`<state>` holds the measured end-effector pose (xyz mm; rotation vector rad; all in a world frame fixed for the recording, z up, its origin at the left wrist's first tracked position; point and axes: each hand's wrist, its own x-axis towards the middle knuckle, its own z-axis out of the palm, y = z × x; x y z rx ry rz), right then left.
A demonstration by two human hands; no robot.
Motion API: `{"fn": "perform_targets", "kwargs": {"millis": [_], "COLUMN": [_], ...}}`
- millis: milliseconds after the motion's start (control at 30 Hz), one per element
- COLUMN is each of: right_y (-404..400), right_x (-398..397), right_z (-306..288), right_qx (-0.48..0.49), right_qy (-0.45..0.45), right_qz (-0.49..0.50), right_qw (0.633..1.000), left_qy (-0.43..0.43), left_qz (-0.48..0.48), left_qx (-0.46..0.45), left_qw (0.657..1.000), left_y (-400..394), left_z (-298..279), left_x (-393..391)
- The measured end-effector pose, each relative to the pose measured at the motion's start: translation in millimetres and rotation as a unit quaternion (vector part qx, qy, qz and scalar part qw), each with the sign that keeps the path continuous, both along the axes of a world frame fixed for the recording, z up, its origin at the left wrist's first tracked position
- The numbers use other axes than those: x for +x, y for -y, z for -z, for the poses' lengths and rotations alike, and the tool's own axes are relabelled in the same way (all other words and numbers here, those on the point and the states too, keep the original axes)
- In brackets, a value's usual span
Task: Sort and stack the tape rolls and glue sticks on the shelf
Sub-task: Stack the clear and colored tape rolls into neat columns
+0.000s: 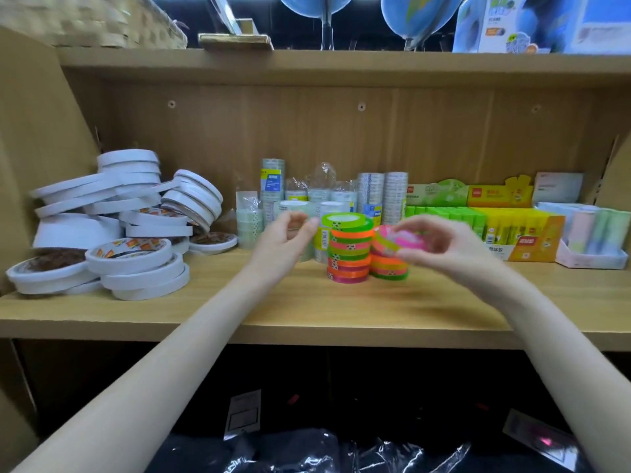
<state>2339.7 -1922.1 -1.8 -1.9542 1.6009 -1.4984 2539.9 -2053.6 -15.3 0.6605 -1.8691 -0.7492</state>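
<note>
A tall stack of neon tape rolls [350,250], green on top, stands at the middle of the wooden shelf [290,308]. A shorter neon stack [387,266] stands just right of it. My right hand [440,242] pinches a pink tape roll [401,240], tilted, over the shorter stack. Left of the tall stack my left hand [283,240] hovers with loosely curled fingers and holds nothing. Clear tape rolls [307,199] stand behind. Green and yellow glue sticks [485,221] fill display boxes at the right.
A loose heap of white double-sided tape rolls [119,227] takes up the shelf's left part. A pink box of pastel sticks [594,240] sits at the far right. Globes and a blue box stand on the upper shelf. Dark wrapped goods lie below.
</note>
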Motion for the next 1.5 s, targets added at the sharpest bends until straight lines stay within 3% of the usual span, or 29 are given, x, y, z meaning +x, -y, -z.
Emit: {"fn": "perform_targets", "kwargs": {"millis": [100,233,467,600,933,1500], "right_y": [19.6,53.4,62.9,61.9,53.4,50.5], "right_x": [-19.3,-30.4,-31.1,-25.6,-22.7,-23.7], "right_z": [-22.9,-16.8,2.3,3.9,7.3,9.0], "right_qx": [-0.054,0.067,0.05,0.076,0.031,0.059], "right_qy": [-0.012,-0.039,0.153,0.123,0.048,0.048], "right_qz": [0.064,0.051,-0.008,-0.011,0.022,-0.034], "right_qw": [0.996,0.996,0.987,0.989,0.998,0.996], "left_qy": [0.051,0.096,0.111,0.087,0.087,0.091], "left_qz": [-0.007,-0.04,-0.04,-0.013,0.008,0.068], "left_qx": [0.001,-0.001,-0.012,-0.013,-0.024,0.037], "left_qw": [0.999,0.995,0.993,0.996,0.996,0.993], "left_y": [-7.5,-11.0,-4.2,-1.9,8.1,1.2], "left_z": [-5.9,-4.3,-3.8,3.4,3.0,-0.6], "left_x": [-19.8,-43.1,-62.2,-67.9,-62.3,-57.6]}}
